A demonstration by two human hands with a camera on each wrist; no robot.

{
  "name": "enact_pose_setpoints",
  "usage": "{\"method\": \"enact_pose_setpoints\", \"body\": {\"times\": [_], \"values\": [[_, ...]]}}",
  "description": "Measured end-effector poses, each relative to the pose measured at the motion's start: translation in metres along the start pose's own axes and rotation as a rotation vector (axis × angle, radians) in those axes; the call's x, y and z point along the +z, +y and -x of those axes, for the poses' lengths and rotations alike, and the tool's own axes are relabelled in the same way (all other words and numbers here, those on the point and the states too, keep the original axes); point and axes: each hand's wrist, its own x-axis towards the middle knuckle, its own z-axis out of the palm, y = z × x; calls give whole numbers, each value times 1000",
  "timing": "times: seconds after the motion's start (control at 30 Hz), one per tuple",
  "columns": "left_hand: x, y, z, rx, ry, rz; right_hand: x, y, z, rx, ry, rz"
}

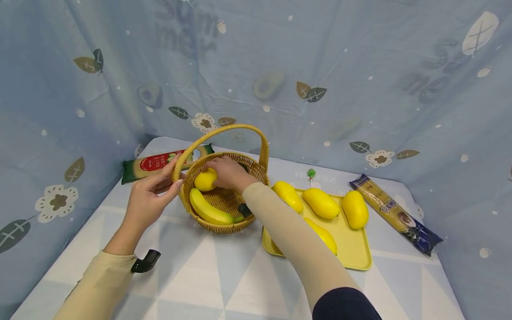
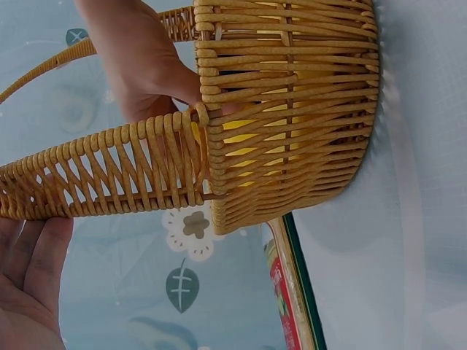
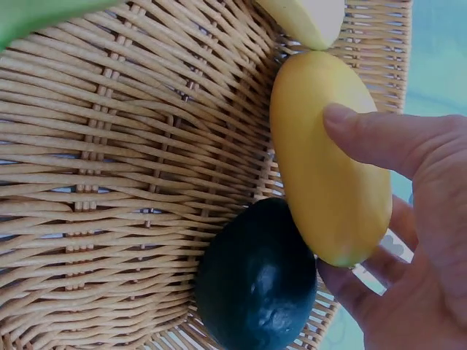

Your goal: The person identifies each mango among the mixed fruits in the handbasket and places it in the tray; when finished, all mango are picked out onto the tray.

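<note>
Inside a wicker basket (image 1: 222, 229), my right hand (image 1: 230, 172) grips a yellow mango (image 3: 328, 160) by the far left wall, thumb across its side. A dark green, avocado-like fruit (image 3: 255, 277) sits against that mango in the right wrist view. Nearer the front of the basket lies a banana (image 1: 208, 211); a small dark thing (image 1: 244, 210) by its tip is partly hidden by my sleeve. My left hand (image 1: 148, 198) holds the foot of the basket's handle (image 2: 109, 171) on the left side, fingertips against the woven strip. The basket stands upright on the table.
Right of the basket, a yellow tray (image 1: 352, 249) bears several mangoes (image 1: 321, 203), partly covered by my right forearm. A red-and-green pasta packet (image 1: 150, 166) lies behind the basket, a blue-ended one (image 1: 394, 213) at far right. A green lollipop (image 1: 311, 173) lies behind the tray.
</note>
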Motion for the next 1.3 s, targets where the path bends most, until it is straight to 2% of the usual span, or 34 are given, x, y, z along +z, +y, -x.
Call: {"method": "enact_pose_setpoints", "body": {"times": [0.33, 0.47, 0.67, 0.9, 1.3], "values": [[1, 3, 0, -19, 2, -2, 1, -2, 7, -25, -40, -20], [2, 2, 0, -5, 1, 9, 2, -1, 12, -52, -45, -34], [2, 1, 0, 3, 4, 1, 2, 4, 21, -64, -2, -24], [0, 3, 1, 0, 15, -8, -6, 8, 36, -39, 24, -83], [1, 2, 0, -11, 5, 26, -19, 15, 76, -56, 127, -98]]}}
